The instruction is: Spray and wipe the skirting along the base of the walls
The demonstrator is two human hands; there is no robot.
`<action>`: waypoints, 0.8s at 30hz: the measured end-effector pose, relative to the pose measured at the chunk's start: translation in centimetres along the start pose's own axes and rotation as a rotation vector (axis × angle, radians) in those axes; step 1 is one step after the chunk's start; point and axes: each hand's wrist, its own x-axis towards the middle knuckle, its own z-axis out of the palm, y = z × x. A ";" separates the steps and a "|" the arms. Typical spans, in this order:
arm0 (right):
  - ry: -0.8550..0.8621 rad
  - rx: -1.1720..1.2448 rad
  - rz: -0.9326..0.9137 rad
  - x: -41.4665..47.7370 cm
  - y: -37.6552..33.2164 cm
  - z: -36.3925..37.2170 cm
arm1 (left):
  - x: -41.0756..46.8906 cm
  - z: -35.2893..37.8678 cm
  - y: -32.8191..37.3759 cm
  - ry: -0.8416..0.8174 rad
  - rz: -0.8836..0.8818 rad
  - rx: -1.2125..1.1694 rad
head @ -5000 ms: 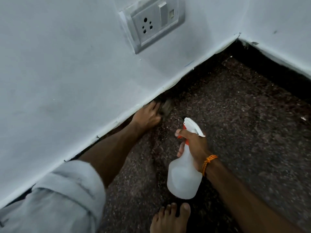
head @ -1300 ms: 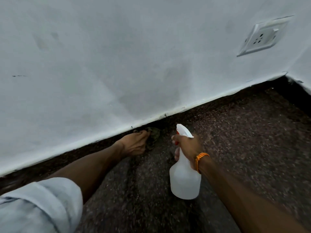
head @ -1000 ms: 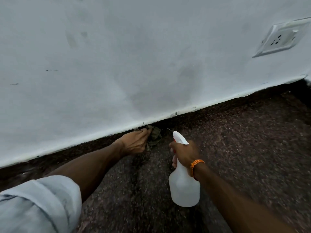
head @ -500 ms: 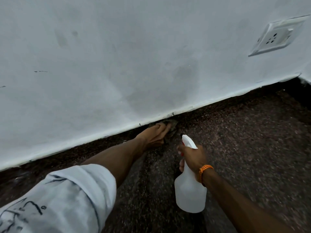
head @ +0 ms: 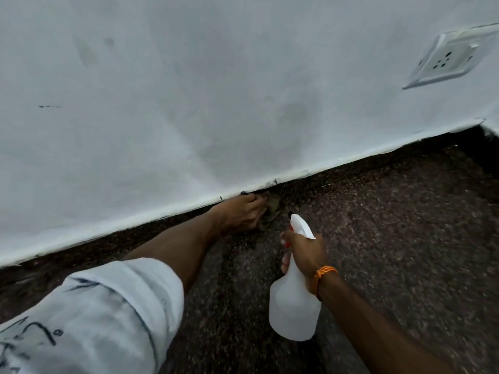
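The dark skirting (head: 351, 168) runs as a shadowed strip under the white wall (head: 189, 90), from lower left up to the corner at the right. My left hand (head: 241, 214) presses a dark, crumpled cloth (head: 271, 207) against that strip at the middle of the view; most of the cloth is hidden under the fingers. My right hand (head: 305, 252), with an orange thread on its wrist, grips the neck of a white spray bottle (head: 293, 306) with a red trigger, held above the floor just right of the cloth, nozzle toward the wall.
The floor (head: 391, 252) is dark speckled stone. A white socket plate (head: 448, 59) sits on the wall at the upper right. The room corner (head: 483, 125) lies at the far right, where a second wall begins.
Over the last second my left hand slid the cloth along the skirting towards the right. The spray bottle stayed beside it in my right hand. Five seconds ago I was nearer the corner.
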 end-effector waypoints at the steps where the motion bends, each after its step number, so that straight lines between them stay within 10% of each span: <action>1: 0.000 -0.003 -0.005 0.2 -0.1 0.0 | -1.1 0.5 0.4 -0.044 0.052 0.005; 24: -0.194 0.050 0.065 -5.3 3.0 14.2 | -23.9 1.6 4.2 -0.261 -0.257 -0.002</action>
